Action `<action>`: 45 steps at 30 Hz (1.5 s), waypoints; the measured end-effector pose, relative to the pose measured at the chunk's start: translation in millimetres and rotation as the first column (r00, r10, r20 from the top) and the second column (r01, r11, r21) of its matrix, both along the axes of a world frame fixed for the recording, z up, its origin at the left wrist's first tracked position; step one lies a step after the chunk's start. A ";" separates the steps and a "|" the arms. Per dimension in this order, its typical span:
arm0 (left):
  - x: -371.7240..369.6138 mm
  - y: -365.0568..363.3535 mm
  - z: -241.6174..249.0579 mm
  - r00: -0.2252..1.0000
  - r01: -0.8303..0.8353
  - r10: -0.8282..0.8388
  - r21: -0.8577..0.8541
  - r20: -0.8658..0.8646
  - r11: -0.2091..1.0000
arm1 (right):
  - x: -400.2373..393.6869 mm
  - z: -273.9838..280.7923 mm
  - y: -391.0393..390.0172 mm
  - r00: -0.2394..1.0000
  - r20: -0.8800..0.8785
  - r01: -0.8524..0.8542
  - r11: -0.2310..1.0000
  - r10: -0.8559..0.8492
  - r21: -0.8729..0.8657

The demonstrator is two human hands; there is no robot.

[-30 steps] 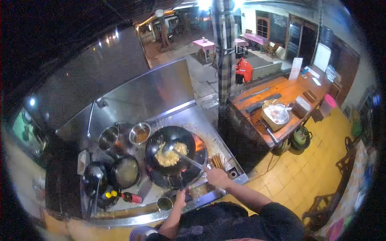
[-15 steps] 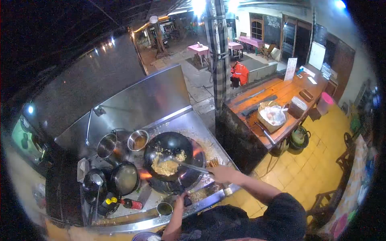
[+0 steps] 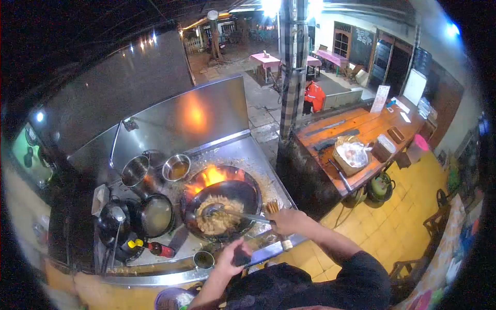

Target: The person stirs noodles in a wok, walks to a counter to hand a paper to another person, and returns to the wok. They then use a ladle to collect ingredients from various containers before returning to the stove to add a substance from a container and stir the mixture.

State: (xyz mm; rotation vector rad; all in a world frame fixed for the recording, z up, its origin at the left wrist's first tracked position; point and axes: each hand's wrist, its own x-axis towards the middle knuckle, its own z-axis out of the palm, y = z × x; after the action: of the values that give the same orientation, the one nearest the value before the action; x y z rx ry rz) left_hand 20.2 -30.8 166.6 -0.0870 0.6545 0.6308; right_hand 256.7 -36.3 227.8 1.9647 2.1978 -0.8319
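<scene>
A black wok (image 3: 192,227) with chopped, light-brown food (image 3: 227,219) in it tilts over the burner. My left hand (image 3: 230,258) is closed at the wok's near side, around a dark piece that looks like its handle or a cloth over it. My right hand (image 3: 289,222) grips the handle of a metal ladle (image 3: 248,215), whose bowl rests in the food. Tall orange flames (image 3: 213,178) rise behind the wok's far rim. A bamboo brush (image 3: 273,207) lies just beyond my right hand.
Left of the wok stand a pan of liquid (image 3: 157,216), a metal pot (image 3: 136,171) and a smaller pot (image 3: 176,167). A sauce bottle (image 3: 161,250) and a metal cup (image 3: 204,260) are near the front edge. A wooden counter (image 3: 330,135) and a pillar (image 3: 293,67) stand beyond.
The wok has come toward me and tipped, with my left hand moving with it. Flames have flared up behind it and reflect on the steel backsplash. The ladle stays in the food.
</scene>
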 end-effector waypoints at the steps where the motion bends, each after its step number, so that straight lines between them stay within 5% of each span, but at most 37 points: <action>1: 1.1 -5.4 3.2 0.991 0.126 -0.122 -0.089 0.051 0.988 | 4.7 -2.7 -3.8 1.000 -0.005 -0.024 0.999 0.025 0.023; 3: -10.7 7.8 -33.6 0.957 0.153 -0.121 0.107 -0.262 0.982 | 7.7 -13.2 -11.0 0.991 -0.095 -0.092 0.996 0.092 0.003; 5: -21.3 9.3 -91.7 0.941 0.089 -0.024 0.179 -0.338 0.980 | 6.0 -2.9 -18.3 0.983 -0.062 -0.165 0.976 0.175 0.141; 8: -0.3 -24.1 -59.8 0.890 0.103 -0.012 0.176 -0.457 0.979 | -6.0 5.5 -22.9 0.997 -0.077 0.006 0.999 -0.003 0.039; 11: 1.0 -47.6 -19.0 0.911 0.339 -0.289 0.136 -0.294 0.931 | -9.6 -8.1 -25.2 0.989 -0.103 0.114 0.991 -0.107 0.069; 12: -2.7 -35.8 -31.6 0.899 0.320 -0.285 0.055 -0.333 0.946 | -5.8 -4.6 -26.6 0.992 -0.126 0.030 0.992 -0.014 0.123; 13: -14.5 -18.3 -38.5 0.851 0.405 -0.256 0.262 -0.459 0.876 | -2.0 -2.0 -28.7 0.987 -0.142 -0.056 0.983 0.081 0.173; 15: -35.7 14.9 -73.5 0.915 0.158 -0.088 0.149 -0.394 0.976 | 4.0 -12.0 -29.9 0.992 -0.090 -0.076 0.988 0.089 0.135; 17: -46.2 -3.0 -87.6 0.910 0.114 -0.032 0.173 -0.414 0.978 | 5.4 -47.8 -33.8 0.981 0.175 -0.130 0.948 0.082 0.289; 18: -45.2 -21.7 -95.1 0.858 0.340 -0.029 0.523 -0.513 0.781 | 2.3 -41.6 -29.5 0.981 0.179 -0.131 0.944 0.078 0.302; 20: -23.0 -38.6 -55.3 0.881 0.395 -0.168 0.489 -0.443 0.778 | -3.0 -17.4 -22.3 0.981 0.127 0.126 0.979 -0.147 0.163; 21: -17.9 -50.1 -23.3 0.940 0.288 -0.270 0.062 -0.210 0.956 | -3.1 -8.4 -28.4 0.982 0.128 0.119 0.980 -0.140 0.157; 22: -17.7 -49.8 -28.2 0.911 0.335 -0.305 0.064 -0.277 0.940 | 2.1 2.2 -33.2 0.987 0.051 0.140 0.970 -0.152 0.196; 26: -24.4 -9.6 -125.3 0.884 0.213 -0.102 0.200 -0.457 0.956 | 8.6 -0.6 -37.3 0.986 -0.054 0.168 0.924 -0.158 0.342; 27: -26.3 6.6 -171.1 0.763 0.339 0.065 0.484 -0.643 0.807 | 1.5 -17.9 -31.0 0.988 -0.059 0.157 0.905 -0.146 0.395; 28: -24.6 12.1 -131.8 0.770 0.315 0.168 0.596 -0.616 0.739 | -10.3 -24.8 -22.9 0.981 -0.056 0.191 0.924 -0.183 0.330; 30: -25.7 32.0 -173.1 0.699 0.310 0.228 0.574 -0.678 0.758 | -25.1 -88.8 -3.1 0.977 -0.146 0.201 0.886 -0.153 0.419; 33: -28.2 43.5 -254.0 0.616 0.273 0.235 0.483 -0.752 0.832 | -30.6 -187.1 26.5 0.992 0.041 0.091 0.896 -0.121 0.434; 36: -25.2 31.6 -170.5 0.748 0.257 0.156 0.498 -0.645 0.828 | -36.6 -99.3 31.8 0.987 0.093 0.109 0.966 -0.134 0.233; 37: -26.8 29.4 -164.5 0.744 0.226 0.173 0.488 -0.645 0.843 | -21.2 -79.6 29.3 0.997 -0.052 0.078 0.937 -0.064 0.340; 39: -22.6 33.5 -155.9 0.723 0.249 0.138 0.442 -0.677 0.862 | -29.6 -90.2 19.5 0.963 -0.116 0.269 0.889 -0.243 0.372; 42: -21.0 31.3 -165.4 0.779 0.141 0.167 0.428 -0.605 0.893 | -42.8 -184.0 10.0 0.908 -0.285 0.404 0.823 -0.307 0.399; 43: -20.4 30.9 -157.0 0.786 0.129 0.165 0.418 -0.596 0.899 | -46.9 -175.4 12.5 0.911 -0.283 0.395 0.828 -0.299 0.398; 44: -21.6 28.9 -148.4 0.789 0.151 0.171 0.456 -0.590 0.877 | -48.8 -165.5 19.8 0.613 -0.601 0.512 0.837 -0.512 -0.192; 45: -21.3 28.6 -153.4 0.788 0.143 0.175 0.453 -0.590 0.880 | -51.7 -149.3 25.4 0.200 -0.607 0.283 0.638 -0.770 -0.716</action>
State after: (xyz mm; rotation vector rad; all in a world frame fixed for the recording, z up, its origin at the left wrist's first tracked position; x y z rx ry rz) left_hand -1.1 -2.2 13.2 0.6129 1.1153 0.8323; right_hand 205.0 -10.9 78.5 2.2585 1.0112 -2.8001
